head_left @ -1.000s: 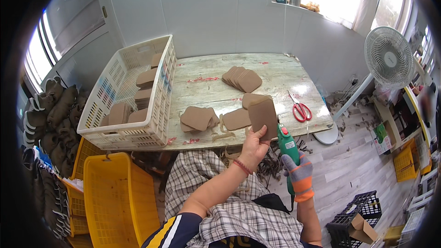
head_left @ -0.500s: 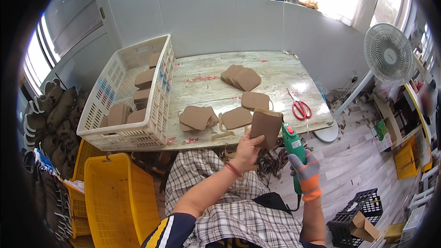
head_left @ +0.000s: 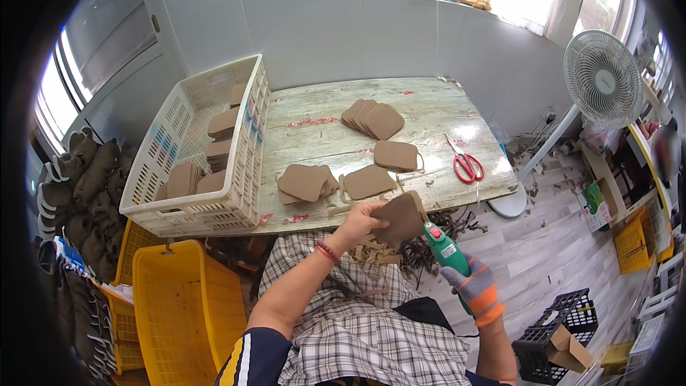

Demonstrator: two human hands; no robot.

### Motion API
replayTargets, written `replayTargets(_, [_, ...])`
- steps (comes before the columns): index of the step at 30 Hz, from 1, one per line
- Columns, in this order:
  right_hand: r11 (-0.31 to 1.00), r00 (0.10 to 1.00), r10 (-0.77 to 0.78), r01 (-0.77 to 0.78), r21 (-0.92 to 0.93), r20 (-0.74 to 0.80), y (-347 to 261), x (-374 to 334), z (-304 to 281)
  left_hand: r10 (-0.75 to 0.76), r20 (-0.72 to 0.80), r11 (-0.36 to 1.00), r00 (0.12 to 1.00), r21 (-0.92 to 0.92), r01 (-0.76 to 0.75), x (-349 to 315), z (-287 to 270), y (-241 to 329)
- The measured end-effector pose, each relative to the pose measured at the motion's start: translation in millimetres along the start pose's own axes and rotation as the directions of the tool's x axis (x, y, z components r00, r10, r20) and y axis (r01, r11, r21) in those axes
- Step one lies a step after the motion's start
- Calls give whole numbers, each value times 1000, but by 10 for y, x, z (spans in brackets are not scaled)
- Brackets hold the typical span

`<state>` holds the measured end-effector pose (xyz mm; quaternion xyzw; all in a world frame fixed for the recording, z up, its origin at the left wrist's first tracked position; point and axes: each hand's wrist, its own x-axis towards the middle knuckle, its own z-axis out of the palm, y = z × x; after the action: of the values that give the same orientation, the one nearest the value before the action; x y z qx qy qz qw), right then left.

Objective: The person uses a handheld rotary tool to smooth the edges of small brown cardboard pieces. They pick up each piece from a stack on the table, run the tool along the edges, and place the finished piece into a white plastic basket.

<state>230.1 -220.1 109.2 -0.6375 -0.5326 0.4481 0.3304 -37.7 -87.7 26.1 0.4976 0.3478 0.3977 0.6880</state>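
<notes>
My bare left hand pinches a brown rounded pad piece just off the table's front edge, thumb on top. In my right hand, which wears a grey and orange glove, is a green electric cutter. The cutter's head meets the pad's right edge, where a thin tan border strip shows. Behind them on the table lie single brown pads and two more pads together with trimmed strips beside them. A fanned stack of pads sits farther back, and another stack lies to the left.
Red-handled scissors lie open at the table's right. A white crate holding pads stands on the left, above a yellow crate. A white fan stands right. Scraps cover my checked apron and the floor; a black crate is lower right.
The pad has turned from upright to a tilt and come lower and to the left with my left hand. The cutter has moved down and left, its head following the pad's edge.
</notes>
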Motion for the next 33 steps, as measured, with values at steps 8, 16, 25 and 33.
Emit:
replayTargets(8, [984,999,35,-32,174,-16,22,38,155,-103,31,995,994,-4,103,-178,142,-119])
replayTargets(16, [964,996,55,-71,257,68,33,52,107,98,-93,993,991,76,-91,-188,69,4])
replayTargets(25, [953,979,57,-113,280,198,22,15,53,-16,-140,978,990,-207,-14,-164,-147,239])
replayTargets(33, [954,951,95,-172,246,295,18,20,42,-33,-56,999,998,-40,31,-140,-234,327])
